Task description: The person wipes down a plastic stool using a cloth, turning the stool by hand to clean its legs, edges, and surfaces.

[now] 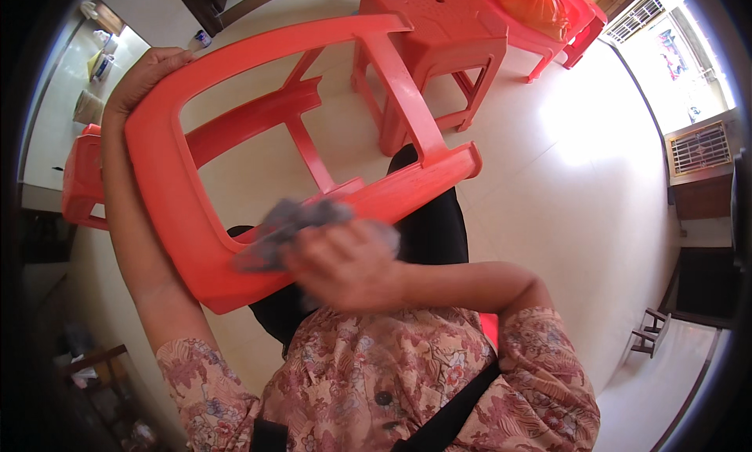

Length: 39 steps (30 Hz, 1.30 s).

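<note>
A red plastic stool lies tilted on its side across my lap, its legs pointing to the upper right. My left hand grips the stool's upper left corner, the forearm running down along its outer side. In my right hand is a grey cloth, pressed on the stool's near side by a leg. The right hand and the cloth are blurred. My black-trousered knees show beneath the stool.
Another red plastic stool stands just beyond. Behind it a red plastic chair bears an orange plastic bag. One more red stool is at the left. A small wooden stool stands far right on the pale floor.
</note>
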Tool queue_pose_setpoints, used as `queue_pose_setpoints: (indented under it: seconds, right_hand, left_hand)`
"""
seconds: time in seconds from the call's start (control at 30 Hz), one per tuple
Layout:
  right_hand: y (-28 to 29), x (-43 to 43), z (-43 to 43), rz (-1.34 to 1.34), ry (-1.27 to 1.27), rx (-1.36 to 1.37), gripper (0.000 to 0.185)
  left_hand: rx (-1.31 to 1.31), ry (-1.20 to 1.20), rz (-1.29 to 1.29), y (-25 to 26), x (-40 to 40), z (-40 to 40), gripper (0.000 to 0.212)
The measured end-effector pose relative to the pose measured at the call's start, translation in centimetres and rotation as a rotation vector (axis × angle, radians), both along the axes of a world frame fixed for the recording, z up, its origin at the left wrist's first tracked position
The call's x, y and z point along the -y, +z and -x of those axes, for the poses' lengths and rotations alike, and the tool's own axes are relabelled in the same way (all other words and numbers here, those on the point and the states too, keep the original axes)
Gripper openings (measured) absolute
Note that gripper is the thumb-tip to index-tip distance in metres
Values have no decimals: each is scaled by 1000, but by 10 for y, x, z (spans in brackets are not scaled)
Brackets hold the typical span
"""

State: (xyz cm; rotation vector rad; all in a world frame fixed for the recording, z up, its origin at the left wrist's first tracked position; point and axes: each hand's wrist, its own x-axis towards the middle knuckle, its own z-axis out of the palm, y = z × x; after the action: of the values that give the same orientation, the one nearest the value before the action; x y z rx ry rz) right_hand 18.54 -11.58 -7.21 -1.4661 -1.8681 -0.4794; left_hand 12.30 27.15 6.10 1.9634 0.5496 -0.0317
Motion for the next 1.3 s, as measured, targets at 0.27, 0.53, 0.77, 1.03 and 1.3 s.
queue_pose_setpoints:
  seconds: [0.27, 0.53, 0.77, 1.03, 1.3]
  right_hand:
    - [29, -32, 43, -69, 196, -35, 45]
    - [-35, 20, -89, 229, -194, -74, 71]
    - [-17, 21, -122, 313, -29, -38, 76]
    - [55, 7, -110, 203, -6, 100, 77]
    - [153, 13, -101, 193, 8, 358, 63]
  left_hand:
    - [-21, 29, -100, -8, -14, 6, 33]
    - [113, -4, -162, -7, -12, 10, 34]
    - [-4, -51, -217, -7, -14, 8, 37]
    - [167, 104, -399, 14, -21, 75, 37]
    - [478, 361, 35, 20, 16, 101, 33]
